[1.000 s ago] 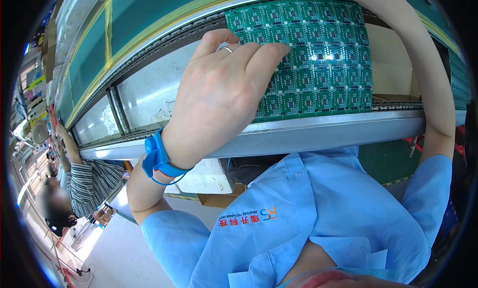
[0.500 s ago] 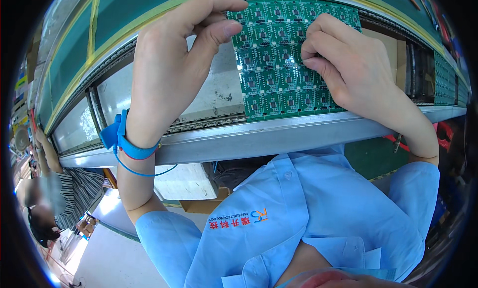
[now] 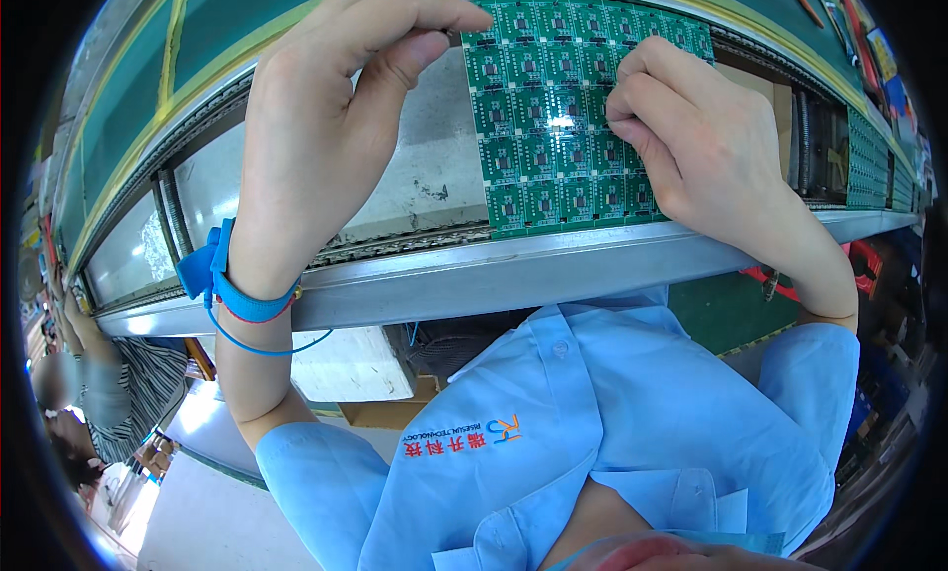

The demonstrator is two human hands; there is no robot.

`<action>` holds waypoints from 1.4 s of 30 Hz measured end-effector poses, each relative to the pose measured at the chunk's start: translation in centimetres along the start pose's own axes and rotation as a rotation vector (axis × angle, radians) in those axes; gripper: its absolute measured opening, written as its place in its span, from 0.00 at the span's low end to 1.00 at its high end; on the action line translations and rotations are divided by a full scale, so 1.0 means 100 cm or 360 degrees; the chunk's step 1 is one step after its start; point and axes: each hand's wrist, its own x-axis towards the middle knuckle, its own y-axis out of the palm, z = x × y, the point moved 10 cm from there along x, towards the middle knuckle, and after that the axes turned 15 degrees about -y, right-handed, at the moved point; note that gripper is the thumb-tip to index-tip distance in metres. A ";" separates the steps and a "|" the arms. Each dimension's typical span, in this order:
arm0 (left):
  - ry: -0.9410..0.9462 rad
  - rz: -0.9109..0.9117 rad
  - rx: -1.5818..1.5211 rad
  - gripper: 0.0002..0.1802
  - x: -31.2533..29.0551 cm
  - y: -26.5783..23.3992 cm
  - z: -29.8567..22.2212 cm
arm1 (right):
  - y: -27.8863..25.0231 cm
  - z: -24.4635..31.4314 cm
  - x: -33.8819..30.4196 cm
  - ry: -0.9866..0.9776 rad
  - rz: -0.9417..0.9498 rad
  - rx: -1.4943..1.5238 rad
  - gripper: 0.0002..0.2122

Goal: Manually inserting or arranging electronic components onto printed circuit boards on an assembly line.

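A green panel of printed circuit boards (image 3: 538,112) lies across the rails of a conveyor, its many small boards set out in rows. At its far left corner, my left hand (image 3: 331,107) reaches in with the index fingertip at the edge. The thumb stays apart from that finger, left of the panel. A blue wrist strap (image 3: 252,289) with a thin cord circles my left wrist. Over the panel's right half, my right hand (image 3: 696,126) has thumb and fingers pinched together just above the boards. Whatever sits in that pinch, if anything, is hidden.
The conveyor's metal front rail (image 3: 425,286) runs between my body and the panel. Further right on the line lies another green panel (image 3: 867,156). Beneath the rail stands a white block (image 3: 355,366). A person in striped clothing (image 3: 148,383) is at far left.
My left thumb has drawn back from the panel's left edge, while the index fingertip stays at the corner. My right hand remains pinched over the boards. The view has shifted slightly.
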 end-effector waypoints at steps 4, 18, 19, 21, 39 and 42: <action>0.0160 -0.0024 0.0065 0.07 -0.005 0.002 -0.005 | -0.004 0.006 0.000 -0.0057 -0.0049 -0.0101 0.07; 0.0482 -0.0062 0.0551 0.14 -0.025 0.036 -0.039 | -0.038 -0.082 0.009 0.0291 -0.0201 -0.0198 0.08; 0.0493 -0.0050 0.0564 0.14 -0.025 0.038 -0.041 | -0.048 -0.098 0.019 0.0548 -0.0112 -0.0359 0.12; 0.0521 0.0015 0.0542 0.17 -0.017 0.049 -0.052 | -0.066 -0.121 -0.002 0.0436 -0.0222 -0.0633 0.16; 0.0573 -0.0238 0.0790 0.15 0.000 0.013 -0.050 | -0.037 -0.177 0.008 0.0315 -0.0502 -0.0215 0.08; 0.0250 -0.0367 0.0649 0.09 0.064 -0.017 -0.012 | -0.038 -0.171 0.011 0.0313 -0.0519 -0.0177 0.08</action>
